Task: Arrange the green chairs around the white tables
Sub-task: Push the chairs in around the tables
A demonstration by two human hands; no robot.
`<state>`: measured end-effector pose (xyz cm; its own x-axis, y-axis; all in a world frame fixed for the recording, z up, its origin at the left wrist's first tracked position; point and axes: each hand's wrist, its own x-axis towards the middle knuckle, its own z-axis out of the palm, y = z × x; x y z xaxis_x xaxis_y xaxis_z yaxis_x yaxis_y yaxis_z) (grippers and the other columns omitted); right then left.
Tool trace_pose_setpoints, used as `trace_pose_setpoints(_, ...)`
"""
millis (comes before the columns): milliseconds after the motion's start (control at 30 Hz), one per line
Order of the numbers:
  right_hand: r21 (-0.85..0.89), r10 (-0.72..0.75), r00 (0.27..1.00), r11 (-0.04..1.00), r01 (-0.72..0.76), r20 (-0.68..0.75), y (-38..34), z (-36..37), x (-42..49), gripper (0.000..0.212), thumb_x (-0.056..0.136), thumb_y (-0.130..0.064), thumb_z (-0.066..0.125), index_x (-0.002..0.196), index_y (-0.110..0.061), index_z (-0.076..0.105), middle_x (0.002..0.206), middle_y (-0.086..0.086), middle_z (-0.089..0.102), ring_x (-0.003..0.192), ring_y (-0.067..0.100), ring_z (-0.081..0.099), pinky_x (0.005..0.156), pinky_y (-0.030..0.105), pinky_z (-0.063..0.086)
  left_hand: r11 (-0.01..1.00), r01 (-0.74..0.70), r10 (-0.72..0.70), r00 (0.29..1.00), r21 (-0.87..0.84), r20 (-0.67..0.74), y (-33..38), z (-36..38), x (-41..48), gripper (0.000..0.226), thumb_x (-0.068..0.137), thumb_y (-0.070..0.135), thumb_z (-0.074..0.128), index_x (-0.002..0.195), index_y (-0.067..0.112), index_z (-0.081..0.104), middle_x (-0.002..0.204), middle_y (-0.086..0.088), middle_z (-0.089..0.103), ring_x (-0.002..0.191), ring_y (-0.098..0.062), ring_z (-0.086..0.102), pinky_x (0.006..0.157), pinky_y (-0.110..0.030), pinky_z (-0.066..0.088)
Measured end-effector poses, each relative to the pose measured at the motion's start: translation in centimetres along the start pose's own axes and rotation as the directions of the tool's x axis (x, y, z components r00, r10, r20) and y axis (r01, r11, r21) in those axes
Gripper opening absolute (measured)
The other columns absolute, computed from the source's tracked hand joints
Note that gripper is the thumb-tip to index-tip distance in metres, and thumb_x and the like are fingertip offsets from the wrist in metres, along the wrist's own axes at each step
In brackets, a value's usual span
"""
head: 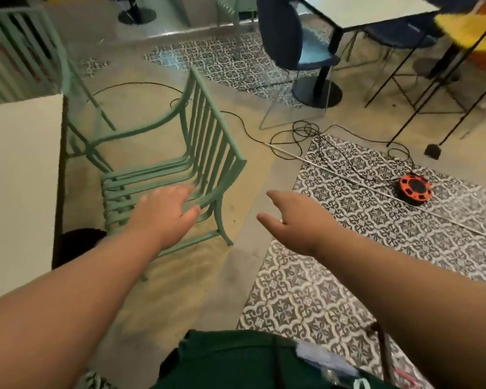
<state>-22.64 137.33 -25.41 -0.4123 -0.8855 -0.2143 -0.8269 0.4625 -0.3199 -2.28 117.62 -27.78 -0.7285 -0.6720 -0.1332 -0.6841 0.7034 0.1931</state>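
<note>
A green slatted metal chair (208,136) stands on the floor beside a white table (17,178) at the left, its seat facing the table. My left hand (166,211) grips the near armrest of this chair, fingers curled over the bar. To the right of the chair my right hand (295,220) hovers over the floor, fingers apart, holding nothing. A second green chair (28,51) stands behind the table at the upper left. Another white table (368,9) on a black pedestal is at the top right.
Black cables (300,136) trail across the floor to an orange cable reel (414,189) on patterned tiles at the right. Dark blue chairs (281,35) and thin black stand legs (432,88) crowd the upper right. A yellow object (466,29) sits at the top right corner.
</note>
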Motion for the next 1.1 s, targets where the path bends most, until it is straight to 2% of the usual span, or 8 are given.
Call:
trace_pose_setpoints(100, -0.028, -0.090, 0.996, 0.996, 0.090, 0.011, 1.6, -2.9, 5.4, 0.067, 0.099, -0.060, 0.045, 0.146, -0.013, 0.048, 0.140, 0.010, 0.061, 0.126, 0.030, 0.056, 0.103, 0.046, 0.047, 0.996, 0.084, -0.084, 0.996, -0.037, -0.001, 0.4, -0.7, 3.4, 0.058, 0.099, 0.049, 0.049, 0.152, 0.027, 0.045, 0.150, -0.003, 0.054, 0.137, -0.029, 0.047, 0.107, -0.051, 0.041)
trace_pose_setpoints(267, -0.006, -0.211, 0.977, 0.977, 0.211, 0.037, 2.5, -5.6, 14.9, 0.058, 0.100, -0.054, 0.050, 0.141, -0.013, 0.053, 0.136, 0.011, 0.063, 0.122, 0.030, 0.058, 0.100, 0.044, 0.047, 0.981, 0.189, -0.191, 0.981, -0.043, -0.035, -1.4, -1.8, 10.2, 0.060, 0.099, 0.049, 0.049, 0.154, 0.026, 0.043, 0.153, -0.002, 0.051, 0.139, -0.027, 0.045, 0.109, -0.050, 0.040)
trace_pose_setpoints(433, -0.047, -0.294, 0.954, 0.954, 0.297, 0.058, 3.6, -7.5, 24.3, 0.065, 0.100, -0.057, 0.047, 0.149, -0.013, 0.046, 0.144, 0.009, 0.058, 0.128, 0.027, 0.054, 0.104, 0.042, 0.043, 0.965, 0.255, -0.258, 0.965, -0.053, -0.042, -2.7, -2.7, 17.2, 0.058, 0.100, 0.049, 0.047, 0.152, 0.026, 0.044, 0.150, -0.004, 0.054, 0.136, -0.030, 0.048, 0.106, -0.050, 0.041)
trace_pose_setpoints(667, -0.081, -0.470, 0.870, 0.871, 0.484, 0.147, 6.1, -10.0, 37.0, 0.070, 0.101, -0.061, 0.040, 0.154, -0.016, 0.039, 0.151, 0.006, 0.052, 0.136, 0.025, 0.048, 0.114, 0.042, 0.039, 0.920, 0.383, -0.388, 0.919, -0.086, -0.064, -1.8, -3.1, 24.2, 0.058, 0.100, 0.050, 0.046, 0.153, 0.026, 0.043, 0.151, 0.000, 0.053, 0.137, -0.024, 0.047, 0.107, -0.049, 0.041)
trace_pose_setpoints(800, -0.090, -0.595, 0.783, 0.783, 0.615, 0.180, 7.3, -11.6, 45.0, 0.066, 0.101, -0.058, 0.041, 0.149, -0.013, 0.046, 0.145, 0.008, 0.057, 0.132, 0.028, 0.051, 0.109, 0.042, 0.041, 0.835, 0.541, -0.550, 0.830, -0.105, -0.094, 0.0, -2.2, 27.8, 0.062, 0.097, 0.055, 0.039, 0.151, 0.024, 0.045, 0.148, -0.003, 0.056, 0.134, -0.027, 0.051, 0.101, -0.048, 0.044)
trace_pose_setpoints(933, -0.106, -0.682, 0.683, 0.683, 0.723, 0.264, 9.2, -13.5, 50.8, 0.066, 0.102, -0.057, 0.040, 0.149, -0.012, 0.045, 0.146, 0.008, 0.056, 0.134, 0.028, 0.049, 0.111, 0.042, 0.039, 0.711, 0.687, -0.700, 0.712, -0.151, -0.056, 3.7, -1.1, 30.3, 0.073, 0.091, 0.064, 0.028, 0.152, 0.027, 0.045, 0.151, -0.002, 0.053, 0.138, -0.026, 0.047, 0.105, -0.047, 0.045)
trace_pose_setpoints(1000, -0.119, -0.709, 0.634, 0.633, 0.765, 0.308, 9.5, -14.3, 52.9, 0.066, 0.101, -0.058, 0.039, 0.149, -0.013, 0.045, 0.146, 0.008, 0.057, 0.135, 0.028, 0.049, 0.112, 0.043, 0.040, 0.664, 0.726, -0.743, 0.666, -0.179, -0.056, 5.2, -1.3, 30.8, 0.080, 0.088, 0.067, 0.020, 0.151, 0.026, 0.046, 0.151, -0.001, 0.054, 0.138, -0.026, 0.048, 0.106, -0.048, 0.045)
trace_pose_setpoints(1100, -0.117, -0.756, 0.555, 0.552, 0.826, 0.347, 8.2, -15.1, 55.7, 0.066, 0.101, -0.059, 0.037, 0.150, -0.015, 0.045, 0.147, 0.007, 0.056, 0.136, 0.026, 0.049, 0.113, 0.043, 0.040, 0.592, 0.778, -0.804, 0.587, -0.209, -0.091, 6.1, -1.6, 30.8, 0.077, 0.089, 0.065, 0.023, 0.149, 0.024, 0.050, 0.146, -0.002, 0.058, 0.134, -0.027, 0.052, 0.101, -0.048, 0.048)
